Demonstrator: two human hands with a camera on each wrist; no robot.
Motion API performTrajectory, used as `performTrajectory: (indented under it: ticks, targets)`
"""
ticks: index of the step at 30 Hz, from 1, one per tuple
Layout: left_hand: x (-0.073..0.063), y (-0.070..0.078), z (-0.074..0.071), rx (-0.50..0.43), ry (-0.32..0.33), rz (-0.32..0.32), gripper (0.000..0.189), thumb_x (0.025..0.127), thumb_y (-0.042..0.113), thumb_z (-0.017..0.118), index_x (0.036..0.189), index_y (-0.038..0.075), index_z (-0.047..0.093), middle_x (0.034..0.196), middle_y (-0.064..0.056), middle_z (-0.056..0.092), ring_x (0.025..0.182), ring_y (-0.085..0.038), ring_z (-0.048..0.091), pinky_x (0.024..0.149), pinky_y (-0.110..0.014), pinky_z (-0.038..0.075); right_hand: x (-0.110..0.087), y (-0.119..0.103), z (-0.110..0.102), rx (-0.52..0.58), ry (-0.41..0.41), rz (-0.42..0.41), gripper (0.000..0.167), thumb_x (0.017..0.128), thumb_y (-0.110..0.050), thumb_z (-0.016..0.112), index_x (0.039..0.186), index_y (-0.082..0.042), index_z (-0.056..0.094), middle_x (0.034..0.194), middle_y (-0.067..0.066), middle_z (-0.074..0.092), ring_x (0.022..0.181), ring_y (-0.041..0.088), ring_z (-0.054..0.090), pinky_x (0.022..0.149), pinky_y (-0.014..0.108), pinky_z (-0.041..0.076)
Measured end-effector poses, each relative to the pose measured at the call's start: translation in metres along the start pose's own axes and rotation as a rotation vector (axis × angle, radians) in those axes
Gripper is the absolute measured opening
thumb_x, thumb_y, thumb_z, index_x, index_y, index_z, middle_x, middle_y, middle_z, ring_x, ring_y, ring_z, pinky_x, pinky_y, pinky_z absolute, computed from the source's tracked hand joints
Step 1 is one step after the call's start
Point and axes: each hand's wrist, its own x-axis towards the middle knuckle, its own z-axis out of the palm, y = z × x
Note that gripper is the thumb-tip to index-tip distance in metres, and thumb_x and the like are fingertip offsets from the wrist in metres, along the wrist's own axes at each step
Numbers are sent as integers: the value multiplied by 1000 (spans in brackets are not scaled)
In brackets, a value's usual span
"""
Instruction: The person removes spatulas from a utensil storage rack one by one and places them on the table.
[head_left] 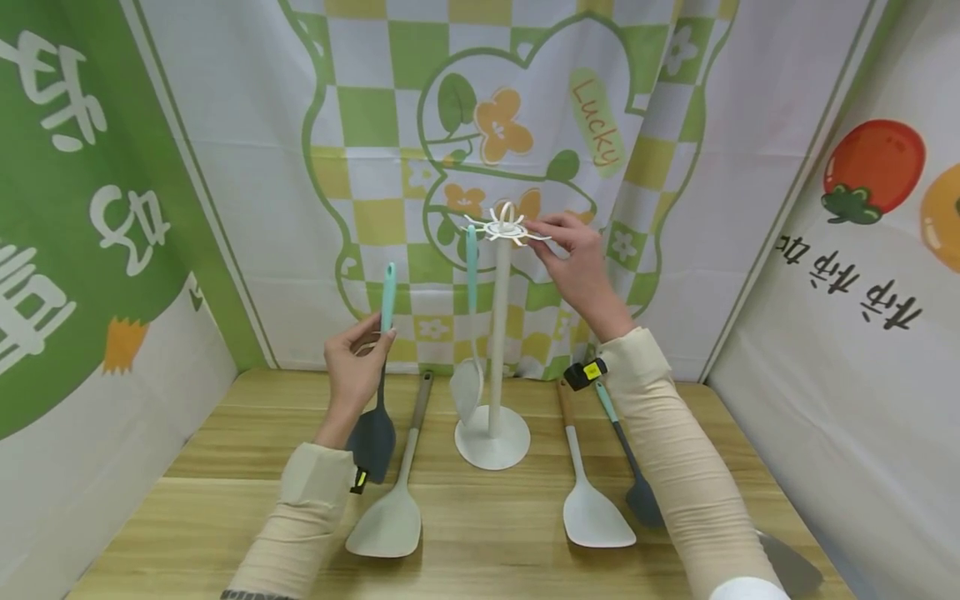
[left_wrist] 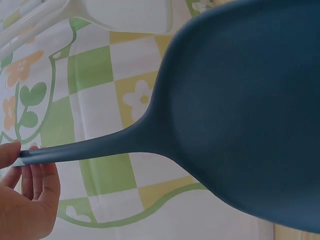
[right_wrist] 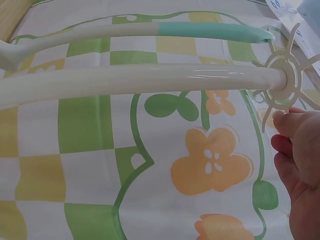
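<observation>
My left hand [head_left: 352, 367] pinches a dark blue spatula [head_left: 373, 446] by its mint handle, holding it upright, blade down, left of a white utensil stand [head_left: 498, 333]. Seen from the left wrist, the broad blue blade [left_wrist: 245, 105] fills the right side. At the stand's top, my right hand [head_left: 576, 262] pinches an arm of the hook ring [head_left: 504, 227] between thumb and fingers. A pale utensil with a mint handle [head_left: 472, 271] hangs from a left-side hook. In the right wrist view, the fingertips [right_wrist: 280, 120] are at the ring's lower arms.
On the wooden table [head_left: 480, 542] lie a grey-beige spatula [head_left: 390, 521] at left, a white spatula [head_left: 596, 512] with a wooden-coloured handle and a blue mint-handled utensil [head_left: 642, 500] at right. A grey blade [head_left: 791, 562] shows beyond the right sleeve. A patterned curtain [head_left: 375, 125] hangs behind.
</observation>
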Motion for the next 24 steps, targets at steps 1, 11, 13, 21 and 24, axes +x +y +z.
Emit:
performTrajectory:
  ticks: [1, 11, 13, 21, 24]
  targets:
    - [0, -2, -1, -1, 0, -1, 34, 92, -2, 73, 125, -4, 69, 111, -31, 69, 83, 0, 64, 69, -8, 54, 0, -1, 0, 8, 4, -5, 20, 85, 10, 75, 105, 7, 77, 105, 26, 71, 101, 38, 66, 89, 18, 54]
    - [-15, 24, -13, 30, -13, 0, 34, 91, -6, 71, 125, -10, 67, 111, -34, 68, 83, -7, 66, 68, -9, 55, 1, -9, 1, 41, 37, 79, 12, 89, 8, 73, 100, 6, 78, 100, 23, 72, 96, 32, 69, 93, 24, 58]
    - [-18, 32, -15, 48, -14, 0, 33, 92, -5, 71, 124, -11, 67, 111, -35, 68, 83, -7, 66, 68, -9, 54, 1, -11, 2, 33, 47, 79, 11, 89, 7, 72, 98, 6, 78, 99, 23, 72, 94, 33, 69, 93, 23, 57]
    - [-12, -5, -26, 62, 28, -29, 33, 92, 2, 74, 125, -3, 70, 111, -28, 70, 82, 1, 64, 71, -7, 54, 1, -12, 3, 1, 67, 65, 9, 89, 5, 73, 96, 5, 79, 97, 22, 73, 92, 31, 68, 89, 19, 58]
    - [-15, 3, -28, 77, 33, -40, 34, 92, -1, 72, 125, -6, 68, 111, -30, 69, 81, -1, 63, 70, -7, 53, 1, -13, 3, -27, 62, 67, 9, 89, 6, 73, 96, 5, 79, 97, 21, 73, 91, 30, 68, 87, 16, 57]
